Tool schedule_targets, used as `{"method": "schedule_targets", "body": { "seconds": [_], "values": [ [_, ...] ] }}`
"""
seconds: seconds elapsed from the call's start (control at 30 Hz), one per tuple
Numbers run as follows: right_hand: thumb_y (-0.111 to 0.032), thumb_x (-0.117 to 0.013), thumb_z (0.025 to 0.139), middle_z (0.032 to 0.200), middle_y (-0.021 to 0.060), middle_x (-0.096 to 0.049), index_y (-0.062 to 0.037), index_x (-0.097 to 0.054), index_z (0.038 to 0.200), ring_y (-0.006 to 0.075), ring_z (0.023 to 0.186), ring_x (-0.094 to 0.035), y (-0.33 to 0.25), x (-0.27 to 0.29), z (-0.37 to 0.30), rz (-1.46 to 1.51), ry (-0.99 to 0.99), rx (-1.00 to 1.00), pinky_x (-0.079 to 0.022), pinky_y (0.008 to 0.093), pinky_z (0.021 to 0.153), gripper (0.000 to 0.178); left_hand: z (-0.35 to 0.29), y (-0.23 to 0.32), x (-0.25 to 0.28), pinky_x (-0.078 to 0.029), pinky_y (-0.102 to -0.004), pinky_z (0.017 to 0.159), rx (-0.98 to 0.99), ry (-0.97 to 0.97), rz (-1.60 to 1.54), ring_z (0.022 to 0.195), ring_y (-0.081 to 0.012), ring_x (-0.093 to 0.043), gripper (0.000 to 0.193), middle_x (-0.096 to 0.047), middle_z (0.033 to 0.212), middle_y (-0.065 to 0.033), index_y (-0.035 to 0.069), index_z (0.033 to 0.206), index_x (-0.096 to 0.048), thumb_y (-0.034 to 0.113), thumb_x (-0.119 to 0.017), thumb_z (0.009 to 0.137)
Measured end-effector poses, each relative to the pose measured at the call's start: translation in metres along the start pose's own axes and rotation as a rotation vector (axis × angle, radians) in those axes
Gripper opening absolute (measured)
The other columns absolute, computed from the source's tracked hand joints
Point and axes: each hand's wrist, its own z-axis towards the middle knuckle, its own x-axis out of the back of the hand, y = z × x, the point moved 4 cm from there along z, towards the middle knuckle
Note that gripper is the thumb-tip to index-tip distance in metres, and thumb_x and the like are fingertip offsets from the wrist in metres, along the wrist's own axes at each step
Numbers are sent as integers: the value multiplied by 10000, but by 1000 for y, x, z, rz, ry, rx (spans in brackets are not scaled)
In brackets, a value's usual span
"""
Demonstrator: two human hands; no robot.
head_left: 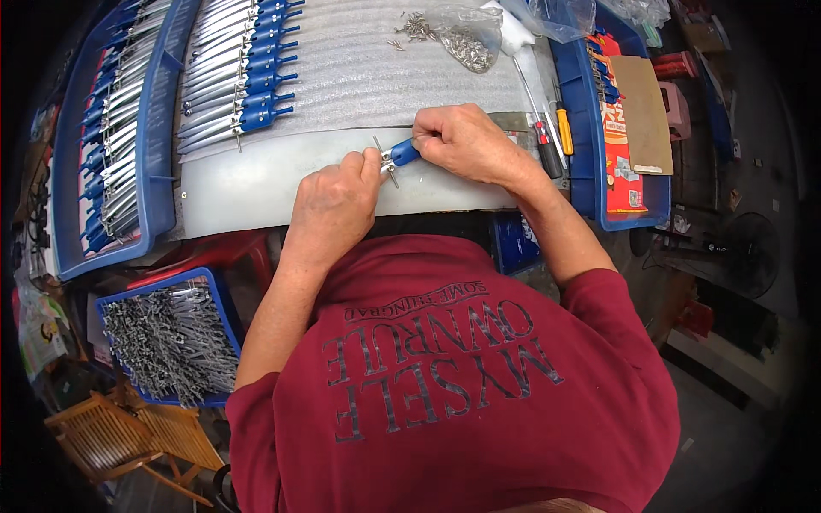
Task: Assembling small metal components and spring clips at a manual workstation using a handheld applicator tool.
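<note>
Over the front of the pale work board (248,188), both hands hold one slim tool (404,154) with a silver metal body, a blue end and a thin metal crossbar. My left hand (335,190) is closed around its silver part, which the fingers mostly hide. At the blue end, my right hand (466,144) pinches with thumb and curled fingers. The crossbar sticks out just right of my left fingers. A row of similar blue-ended silver tools (265,81) lies stacked on a grey foam sheet (359,77) at the back left.
At left stands a blue tray (156,175) of similar tools; below it, a blue bin (224,299) holds many metal parts. Small metal fasteners (417,27) and a plastic bag (472,47) lie at the back. Screwdrivers (563,128) rest beside the right blue tray (583,162), which holds cardboard.
</note>
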Motion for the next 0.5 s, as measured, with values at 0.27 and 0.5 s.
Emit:
{"method": "schedule_targets", "body": {
  "seconds": [0.27, 0.5],
  "values": [
    [-153, -528, 695, 574, 142, -508, -4, -509, 655, 293, 540, -503, -1, 4, 1, -75, 25, 23, -383, 342, 498, 156, 1, -1, -1, -425, -316, 419, 1, -23, 15, 468, -197, -519, 134, -453, 592, -72, 31, 790, -446, 160, -483, 782],
    [-152, -583, 700, 543, 119, -496, -3, -511, 655, 217, 498, -472, 0, 15, 3, -77, 22, 26, -370, 313, 477, 172, 2, -3, 4, -422, -322, 417, 10, 34, -61, 470, -218, -521, 134, -463, 595, -76, 37, 776, -452, 161, -501, 772]
  ]
}}
